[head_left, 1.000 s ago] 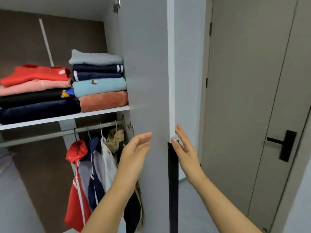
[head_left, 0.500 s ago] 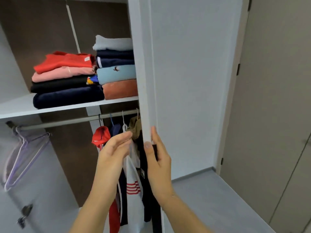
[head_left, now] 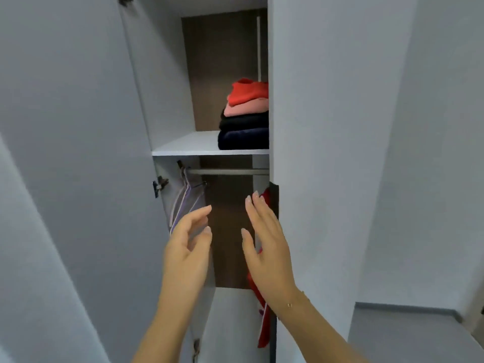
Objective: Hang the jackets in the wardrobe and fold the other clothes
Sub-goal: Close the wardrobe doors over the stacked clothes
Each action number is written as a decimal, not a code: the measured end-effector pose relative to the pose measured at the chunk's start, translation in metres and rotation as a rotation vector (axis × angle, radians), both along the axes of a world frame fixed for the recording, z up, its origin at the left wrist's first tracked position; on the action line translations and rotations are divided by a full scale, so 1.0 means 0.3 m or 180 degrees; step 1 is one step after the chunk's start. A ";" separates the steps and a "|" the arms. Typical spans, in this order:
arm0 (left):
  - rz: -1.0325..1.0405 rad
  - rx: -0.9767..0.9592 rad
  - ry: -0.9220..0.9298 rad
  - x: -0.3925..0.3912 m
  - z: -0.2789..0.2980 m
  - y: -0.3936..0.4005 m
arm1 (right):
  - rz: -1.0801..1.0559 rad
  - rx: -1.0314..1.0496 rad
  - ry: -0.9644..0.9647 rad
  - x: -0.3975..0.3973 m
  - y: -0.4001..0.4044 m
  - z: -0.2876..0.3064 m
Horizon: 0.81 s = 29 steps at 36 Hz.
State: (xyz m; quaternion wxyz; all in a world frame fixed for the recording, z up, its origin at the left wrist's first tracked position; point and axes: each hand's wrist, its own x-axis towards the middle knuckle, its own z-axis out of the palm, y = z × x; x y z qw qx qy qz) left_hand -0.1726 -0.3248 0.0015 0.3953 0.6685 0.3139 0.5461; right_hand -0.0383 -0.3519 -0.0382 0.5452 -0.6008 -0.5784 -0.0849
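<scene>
A white wardrobe shelf (head_left: 188,146) carries one stack of folded clothes (head_left: 245,117) at its right side — navy at the bottom, then black, pink and red on top — partly hidden by the door.

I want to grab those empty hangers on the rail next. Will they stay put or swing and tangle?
The hangers look thin and light, so they would probably swing when touched. Several hang bunched at the rail's left end, so they may tangle or come off together.

Red jacket (head_left: 263,320), pale grey doors (head_left: 327,153), brown wardrobe back (head_left: 225,74).
</scene>
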 end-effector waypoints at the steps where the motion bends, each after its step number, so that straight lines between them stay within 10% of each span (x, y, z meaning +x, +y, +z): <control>1: 0.0186 0.0079 -0.0065 -0.057 0.000 0.012 | 0.0265 0.0040 -0.0049 -0.055 0.016 0.014; 13: 0.1773 0.0612 -0.0219 -0.614 0.011 0.275 | 0.1266 -0.0368 0.0061 -0.543 0.244 0.079; 20: 0.0872 -0.0518 0.0002 -0.639 -0.013 0.459 | 0.1052 -0.0281 0.0046 -0.616 0.290 0.073; 29: 0.0605 -0.0545 -0.0227 -0.627 -0.055 0.481 | 0.0530 -0.0340 0.0420 -0.512 0.265 0.052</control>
